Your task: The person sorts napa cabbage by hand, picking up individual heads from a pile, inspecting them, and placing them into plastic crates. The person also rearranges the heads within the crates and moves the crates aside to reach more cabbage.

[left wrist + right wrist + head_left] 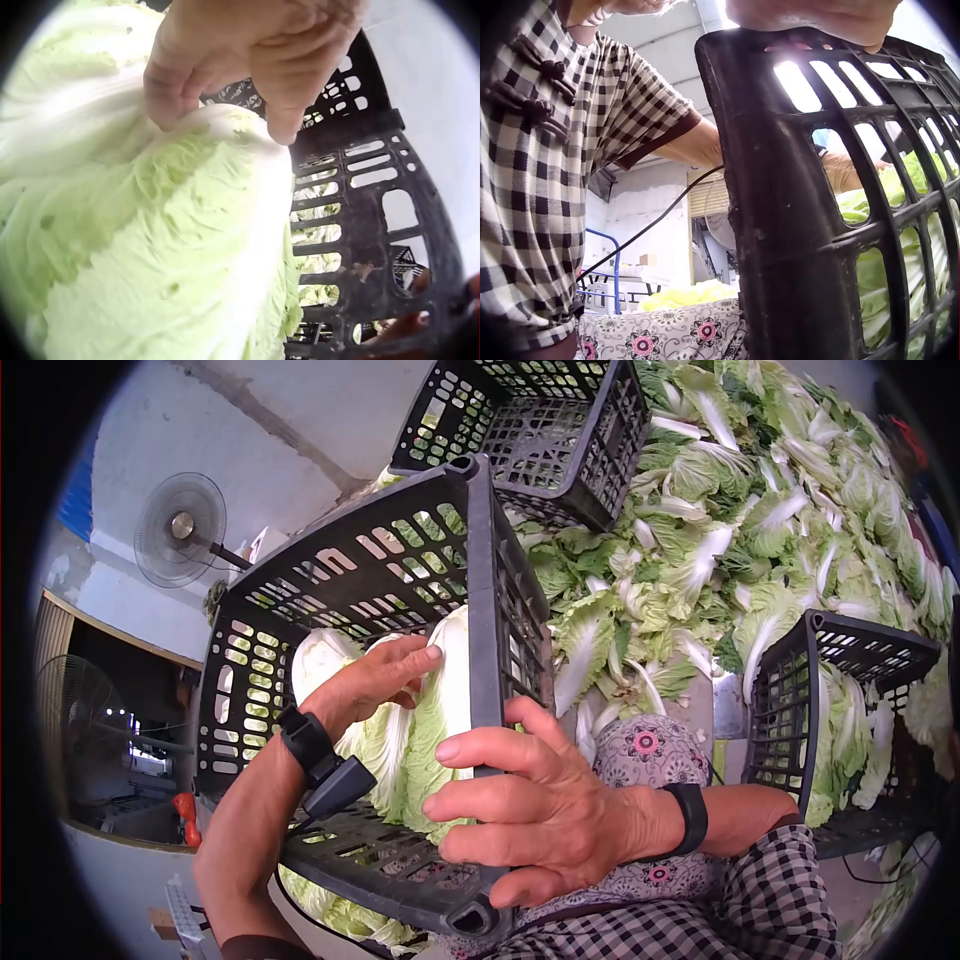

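The left hand (pixel 375 678) pinches the pale butt end of a Chinese cabbage (pixel 443 705), its thumb to one side and fingers to the other, only the stalk end between them. That cabbage lies inside the near black crate (pixel 487 590), close by its right wall, with other cabbages (pixel 322 657) to its left. The right hand (pixel 545 800) lies across the crate's rim, fingers spread and bent over the edge, holding just the plastic. From where I stand, the pinch looks shallow; a smooth butt could slip out of it, and the outer leaves might tear if dragged along the slotted wall. The right fingertips reach in beside the leaves, so they could be squeezed between cabbage and rim. The crate appears tilted, and I cannot tell what bears it; a slackened right hand could let it tip towards the flowered cloth (pixel 650 755) over the person's lap. A boxy device (pixel 338 787) at the left wrist hangs close above the leaves and may bruise them, and a dark cable (pixel 664 214) near the waist could snag on a crate corner. Farther off, at right, another crate (pixel 787 725) holds more greens; beyond spreads a heap of loose leaves (pixel 700 550), likely slippery if stepped on.
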`<state>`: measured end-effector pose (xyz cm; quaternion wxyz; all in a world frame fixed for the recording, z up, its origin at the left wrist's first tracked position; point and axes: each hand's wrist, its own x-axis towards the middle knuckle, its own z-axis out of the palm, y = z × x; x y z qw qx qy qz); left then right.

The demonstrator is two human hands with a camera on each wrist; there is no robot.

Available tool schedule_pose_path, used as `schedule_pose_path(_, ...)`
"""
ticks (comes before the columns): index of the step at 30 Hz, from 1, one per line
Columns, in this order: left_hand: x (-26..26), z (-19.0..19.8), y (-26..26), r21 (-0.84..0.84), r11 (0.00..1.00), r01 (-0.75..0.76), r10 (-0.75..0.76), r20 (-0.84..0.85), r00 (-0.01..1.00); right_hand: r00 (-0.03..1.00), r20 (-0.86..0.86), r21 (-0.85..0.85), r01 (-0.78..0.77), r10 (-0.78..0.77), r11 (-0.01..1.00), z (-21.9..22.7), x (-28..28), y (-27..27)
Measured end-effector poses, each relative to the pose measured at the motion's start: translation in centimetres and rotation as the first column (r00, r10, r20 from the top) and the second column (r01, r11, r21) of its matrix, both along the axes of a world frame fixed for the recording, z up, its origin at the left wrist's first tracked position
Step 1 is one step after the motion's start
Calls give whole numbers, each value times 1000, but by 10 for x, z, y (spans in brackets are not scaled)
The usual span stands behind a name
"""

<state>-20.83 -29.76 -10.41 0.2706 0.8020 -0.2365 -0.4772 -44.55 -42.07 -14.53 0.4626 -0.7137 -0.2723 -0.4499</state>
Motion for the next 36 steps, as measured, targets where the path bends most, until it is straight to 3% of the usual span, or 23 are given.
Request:
schedule_pose_path(1,0,3,-2,20,999,47,-46,-36,998,1000,-2,-1,-1,1,1000,0,0,0)
schedule_pose_path(5,-7,4,-5,-18,999,-32,32,-12,999,1000,-5,6,-17,17,1000,4,-1,-1)
schedule_pose_path(9,-1,-1,-3,-63,986,-155,138,-217,966,1000,-10,-8,2,-2,1000,3,-1,0)
schedule_pose_path(13,-1,-10,-4,-170,970,-176,122,-287,950,1000,-23,-7,6,-6,1000,3,-1,1)
schedule_pose_path(16,-14,6,-8,-122,986,-115,89,-204,975,1000,-17,-5,18,-18,1000,2,-1,1)
schedule_pose_path(19,-9,-4,-5,-150,968,-203,154,-288,945,1000,-16,-10,12,-12,1000,1,-1,1)
schedule_pose_path(20,-5,-5,-6,-213,960,-180,74,-429,900,1000,-18,-9,13,-13,1000,1,-1,1)
schedule_pose_path(26,-16,-1,-8,-247,907,-340,189,-484,855,1000,-12,-32,14,-15,999,2,-1,-1)
schedule_pose_path(29,-15,7,-10,-218,945,-245,131,-436,891,1000,-9,-35,24,-24,999,1,-1,-1)
schedule_pose_path(32,-19,14,-11,-208,948,-242,130,-441,888,999,-8,-47,31,-32,998,1,0,-1)
schedule_pose_path(36,-16,24,-17,-179,967,-181,118,-318,941,999,6,-66,43,-43,997,2,0,-2)
